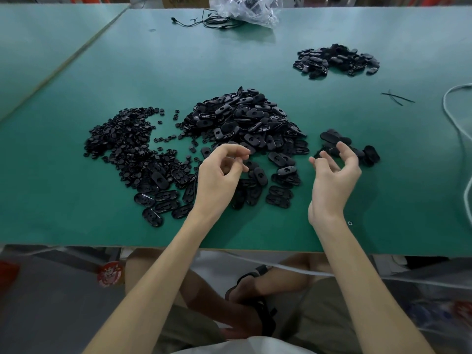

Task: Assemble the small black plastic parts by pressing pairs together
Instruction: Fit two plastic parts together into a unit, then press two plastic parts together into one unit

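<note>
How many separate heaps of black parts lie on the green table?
4: round parts at the left, ovals in the middle, a small heap beside the right hand, a far heap at the right. The first two touch in front.

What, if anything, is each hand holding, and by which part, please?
The right hand is open and holds nothing. The left hand has curled fingers, but whether they pinch anything cannot be told.

Bare forearms [158, 277], olive-brown shorts [329, 315], black strapped sandal [267, 319] on one foot, pale grey shirt [242, 346] at lower edge.
</note>
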The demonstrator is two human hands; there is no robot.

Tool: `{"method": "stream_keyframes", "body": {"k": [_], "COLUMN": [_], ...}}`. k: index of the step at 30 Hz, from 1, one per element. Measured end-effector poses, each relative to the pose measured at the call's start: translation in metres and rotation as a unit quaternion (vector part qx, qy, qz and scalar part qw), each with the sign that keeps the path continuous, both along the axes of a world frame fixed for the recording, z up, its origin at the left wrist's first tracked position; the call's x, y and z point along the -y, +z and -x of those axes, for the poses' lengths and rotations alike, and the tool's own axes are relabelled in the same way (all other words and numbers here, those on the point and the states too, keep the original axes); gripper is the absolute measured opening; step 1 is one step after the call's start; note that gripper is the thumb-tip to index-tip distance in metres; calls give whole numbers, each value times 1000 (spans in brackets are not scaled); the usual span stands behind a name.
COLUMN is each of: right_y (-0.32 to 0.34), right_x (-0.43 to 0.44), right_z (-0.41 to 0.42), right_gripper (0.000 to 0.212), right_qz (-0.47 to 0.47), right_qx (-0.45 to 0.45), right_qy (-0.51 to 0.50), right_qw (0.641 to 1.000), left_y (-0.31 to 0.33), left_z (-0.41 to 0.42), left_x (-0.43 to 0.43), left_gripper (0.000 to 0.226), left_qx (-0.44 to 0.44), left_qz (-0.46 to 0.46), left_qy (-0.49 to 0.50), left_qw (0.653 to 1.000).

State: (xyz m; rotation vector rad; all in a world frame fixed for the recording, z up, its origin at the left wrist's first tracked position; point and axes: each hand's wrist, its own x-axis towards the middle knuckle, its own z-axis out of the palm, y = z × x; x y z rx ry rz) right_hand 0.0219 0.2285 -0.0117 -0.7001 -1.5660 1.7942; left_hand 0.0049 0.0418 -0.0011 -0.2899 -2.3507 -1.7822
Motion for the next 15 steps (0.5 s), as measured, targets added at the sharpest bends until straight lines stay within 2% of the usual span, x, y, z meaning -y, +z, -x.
{"method": "stream_keyframes", "body": {"k": [3,6,10,13,15], "right_y": [2,4,3,1,0], "right_x": [2,7,12,14,16], "right_z": [-3,-5,-4,-2,0], "right_gripper": [41,28,29,36,37], "right_qz": [-45,-163,-323,-405,-432], "right_qx": [-4,13,87,145,166], "right_qy": [13,76,199,225,223], "right_qw": [999,984,921,874,858], "left_y": [-1,-2,-3,-4,-4], "left_z": [0,1,3,4,3], "left_x": [0,0,2,2,1], "left_gripper": [21,20,21,24,24], "left_qx": [-2,-2,-2,8,7], "left_qz": [-5,-25,-42,-40,-28], "left_qy": [4,25,65,82,78], "left_qw": [1000,999,997,996,997]}}
